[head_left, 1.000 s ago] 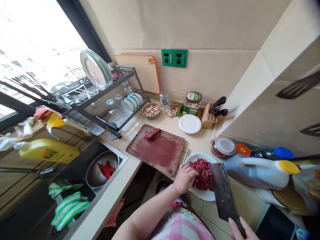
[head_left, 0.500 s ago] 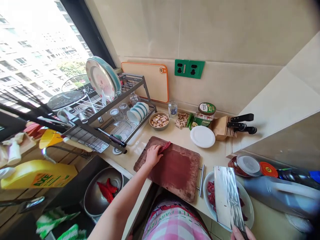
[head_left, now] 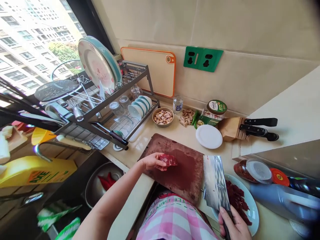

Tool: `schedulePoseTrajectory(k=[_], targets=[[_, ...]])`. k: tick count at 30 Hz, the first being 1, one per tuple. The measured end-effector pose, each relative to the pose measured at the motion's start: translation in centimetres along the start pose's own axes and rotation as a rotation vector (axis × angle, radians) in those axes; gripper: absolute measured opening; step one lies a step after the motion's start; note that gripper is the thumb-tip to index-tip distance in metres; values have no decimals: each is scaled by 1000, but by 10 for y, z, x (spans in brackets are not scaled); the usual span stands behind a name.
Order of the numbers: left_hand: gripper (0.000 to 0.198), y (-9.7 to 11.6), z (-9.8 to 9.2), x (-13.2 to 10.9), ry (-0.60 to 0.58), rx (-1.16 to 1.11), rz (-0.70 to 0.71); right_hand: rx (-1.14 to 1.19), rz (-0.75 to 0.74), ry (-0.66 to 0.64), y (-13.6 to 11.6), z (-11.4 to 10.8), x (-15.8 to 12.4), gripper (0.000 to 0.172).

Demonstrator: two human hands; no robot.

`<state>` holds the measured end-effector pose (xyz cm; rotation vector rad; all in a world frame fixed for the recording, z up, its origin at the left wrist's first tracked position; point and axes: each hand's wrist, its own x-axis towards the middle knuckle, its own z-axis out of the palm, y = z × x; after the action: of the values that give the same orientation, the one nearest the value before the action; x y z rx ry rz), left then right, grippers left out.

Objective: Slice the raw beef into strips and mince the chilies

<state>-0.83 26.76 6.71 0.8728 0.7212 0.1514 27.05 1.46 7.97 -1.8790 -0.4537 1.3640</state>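
Raw meat, one dark red piece, is over the middle of one brown cutting board, gripped at its left end in the curled left hand; whether it touches the board is hard to tell. The right hand is closed around the handle of one cleaver, whose blade partly hides one pale plate of cut meat. Beyond are one white plate and one knife block with three black handles. One yellow bottle reads "AXE".
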Motion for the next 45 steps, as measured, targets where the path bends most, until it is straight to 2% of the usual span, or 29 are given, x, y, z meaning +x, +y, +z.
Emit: schedulePoseTrajectory(k=[1, 3, 7, 9, 12, 16, 18, 20, 22, 25, 28, 29, 31, 33, 34, 35, 36, 38, 40, 43, 45], targets=[[54, -3, 4, -1, 17, -1, 11, -21, -16, -12, -3, -2, 4, 43], [53, -10, 11, -2, 129, 25, 111, -58, -45, -46, -9, -7, 10, 42], [50, -24, 28, 5, 539, 86, 371, -94, -62, -116, -14, -14, 20, 40], [47, -33, 39, 15, 703, 62, 458, -102, -51, -150, -14, -17, 24, 40], [42, -45, 59, 37, 835, 32, 547, -124, -63, -183, -13, -19, 30, 40], [37, -52, 84, 63, 932, 105, 644, -181, -105, -225, -14, -19, 35, 39], [32, -50, 95, 67, 927, 222, 655, -194, -107, -243, -15, -19, 37, 39], [28, -45, 103, 63, 857, 401, 646, -186, -103, -248, -17, -20, 39, 38], [26, -40, 110, 55, 779, 599, 640, -180, -105, -252, -17, -21, 40, 38], [26, -32, 118, 37, 754, 845, 609, -185, -113, -254, -15, -23, 43, 37], [29, -25, 123, 19, 706, 954, 562, -186, -119, -256, -12, -22, 45, 36], [30, -23, 122, 15, 649, 948, 545, -188, -124, -258, -12, -21, 45, 35], [32, -19, 114, 11, 455, 894, 495, -193, -131, -265, -13, -19, 43, 34], [32, -17, 99, 14, 244, 825, 422, -201, -132, -275, -15, -16, 41, 33], [32, -17, 90, 19, 193, 805, 386, -202, -129, -281, -16, -15, 40, 33], [33, -18, 81, 24, 197, 801, 349, -203, -125, -286, -17, -14, 40, 33], [35, -20, 73, 31, 251, 804, 314, -204, -120, -289, -18, -13, 39, 32], [38, -27, 61, 41, 419, 777, 279, -210, -113, -296, -19, -13, 38, 32], [38, -36, 55, 45, 578, 654, 262, -215, -113, -296, -18, -14, 39, 32], [41, -53, 53, 37, 702, 315, 215, -210, -110, -284, -16, -17, 40, 31], [42, -64, 53, 26, 751, 183, 191, -214, -105, -277, -16, -18, 42, 31]])
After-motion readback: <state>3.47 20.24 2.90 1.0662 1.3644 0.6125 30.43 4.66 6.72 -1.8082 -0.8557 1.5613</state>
